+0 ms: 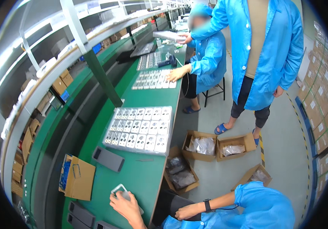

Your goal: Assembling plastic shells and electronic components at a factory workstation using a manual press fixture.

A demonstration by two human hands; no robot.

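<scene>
My left hand (125, 205) lies on the green bench (141, 179) near its front edge, fingers closed over a small grey rectangular part with a pale rim (119, 189). My right hand (188, 212), with a black wristband, rests loosely curled on my dark trousers beside the bench and holds nothing. A clear tray of several white moulded parts (139, 129) sits on the bench beyond my left hand. Between the two lies a flat grey slab (108, 159).
An open cardboard box with blue items (76, 177) and dark slabs (81, 213) lie left of my hand. Open cartons of bagged parts (200, 145) stand on the floor. A seated person (209, 57) works at further trays (154, 79); another person (263, 49) stands in the aisle.
</scene>
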